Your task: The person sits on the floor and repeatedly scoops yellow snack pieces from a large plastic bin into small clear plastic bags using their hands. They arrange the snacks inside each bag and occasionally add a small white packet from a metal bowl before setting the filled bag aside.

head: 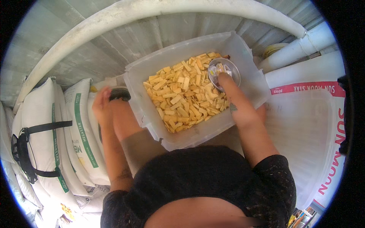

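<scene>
A translucent plastic bin holds many flat yellow pieces, perhaps bread or biscuit strips. A round metal bowl rests on them at the bin's right end, with small white packets inside. My right hand reaches into this bowl, its fingers among the packets; its grip is hidden. My left hand is raised outside the bin's left end, near my knee and a dark round container. It is blurred, and its fingers are partly bent.
White flour sacks stand at the left, with a black strapped item against them. A translucent lid leans over a sack with red print at the right. White pipes run along the corrugated wall behind the bin.
</scene>
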Action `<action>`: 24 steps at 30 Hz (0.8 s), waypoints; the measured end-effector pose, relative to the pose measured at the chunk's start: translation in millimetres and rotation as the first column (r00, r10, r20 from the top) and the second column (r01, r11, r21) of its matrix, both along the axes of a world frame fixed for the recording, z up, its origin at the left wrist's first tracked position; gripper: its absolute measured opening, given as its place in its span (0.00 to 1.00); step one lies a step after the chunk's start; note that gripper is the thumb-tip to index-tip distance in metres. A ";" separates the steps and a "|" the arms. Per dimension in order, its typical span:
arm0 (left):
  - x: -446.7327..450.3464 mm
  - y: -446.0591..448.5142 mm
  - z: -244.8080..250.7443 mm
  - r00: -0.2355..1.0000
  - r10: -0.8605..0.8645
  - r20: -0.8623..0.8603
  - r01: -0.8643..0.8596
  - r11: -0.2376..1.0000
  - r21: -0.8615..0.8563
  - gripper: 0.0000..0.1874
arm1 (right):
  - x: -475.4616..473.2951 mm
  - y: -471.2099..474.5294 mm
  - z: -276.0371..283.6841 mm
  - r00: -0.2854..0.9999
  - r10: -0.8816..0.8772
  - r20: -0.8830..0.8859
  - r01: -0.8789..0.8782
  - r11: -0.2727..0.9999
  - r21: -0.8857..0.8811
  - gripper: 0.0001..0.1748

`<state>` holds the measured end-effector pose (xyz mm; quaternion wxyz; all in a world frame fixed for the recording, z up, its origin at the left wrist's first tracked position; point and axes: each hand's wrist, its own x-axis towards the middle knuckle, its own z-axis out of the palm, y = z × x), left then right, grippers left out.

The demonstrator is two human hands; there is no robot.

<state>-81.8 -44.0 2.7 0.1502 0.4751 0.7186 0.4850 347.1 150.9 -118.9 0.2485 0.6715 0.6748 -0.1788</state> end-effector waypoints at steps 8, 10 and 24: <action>158.2 69.3 23.5 0.650 -0.595 0.474 0.668 0.744 0.018 0.20 | 7.7 -2.8 27.3 0.999 -0.021 0.046 0.016 0.995 0.095 0.15; 168.9 75.1 9.9 0.609 -0.588 0.532 0.717 0.695 -0.052 0.21 | 11.4 -5.3 41.9 0.999 -0.042 0.000 0.041 0.989 0.145 0.16; 151.5 87.0 -13.8 0.175 -0.436 0.883 0.627 0.741 0.242 0.21 | -129.8 -73.6 135.3 0.428 0.759 -0.491 -0.144 0.594 0.792 0.06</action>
